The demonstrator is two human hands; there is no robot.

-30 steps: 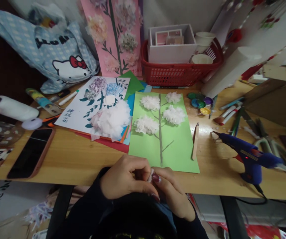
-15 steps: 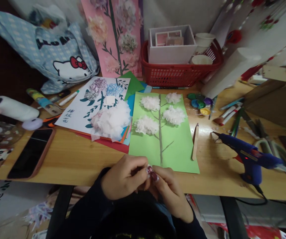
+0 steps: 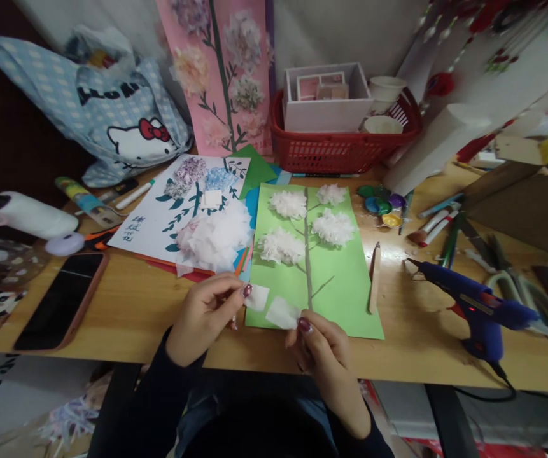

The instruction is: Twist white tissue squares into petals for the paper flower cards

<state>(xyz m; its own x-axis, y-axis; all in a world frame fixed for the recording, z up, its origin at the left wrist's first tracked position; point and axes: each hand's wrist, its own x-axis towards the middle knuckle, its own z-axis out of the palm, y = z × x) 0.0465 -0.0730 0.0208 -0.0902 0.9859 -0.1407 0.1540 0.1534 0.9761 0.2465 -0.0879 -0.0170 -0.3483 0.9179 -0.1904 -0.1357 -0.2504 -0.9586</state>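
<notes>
L hand (image 3: 204, 318) pinches L tissue pc (image 3: 258, 298), R hand (image 3: 327, 356) pinches R tissue pc (image 3: 281, 313); prob. separating step, next move needs light grip w/o tearing.

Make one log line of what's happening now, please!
left hand: pinches thin white paper piece | right hand: pinches another white paper piece | green paper sheet: bears four fluffy white flowers | blue glue gun: on wooden table
</notes>
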